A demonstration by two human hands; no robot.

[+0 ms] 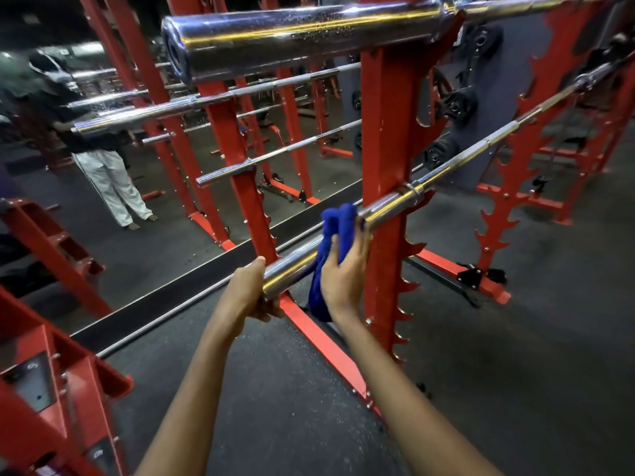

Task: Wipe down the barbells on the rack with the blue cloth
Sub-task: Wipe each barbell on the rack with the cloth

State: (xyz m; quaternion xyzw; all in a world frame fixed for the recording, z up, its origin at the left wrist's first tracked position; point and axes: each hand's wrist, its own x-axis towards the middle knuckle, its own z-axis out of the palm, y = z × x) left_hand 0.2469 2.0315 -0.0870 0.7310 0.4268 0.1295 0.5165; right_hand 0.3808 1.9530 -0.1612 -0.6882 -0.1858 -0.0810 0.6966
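Observation:
A chrome barbell [388, 204] lies on a low hook of the red rack [386, 132], its near sleeve pointing toward me. My left hand [249, 292] grips the end of that sleeve from below. A blue cloth [335, 231] is wrapped over the sleeve further up, and my right hand [343, 269] holds the cloth against the bar, with a tail of cloth hanging below. A second, thicker barbell sleeve [292, 39] rests on the rack's top hook above.
A large mirror [144, 159] on the left reflects the rack, several bars and a standing person. Black weight plates [457, 106] hang on the grey wall behind. Red frame parts [51, 389] stand at lower left. The floor [515, 355] is dark rubber.

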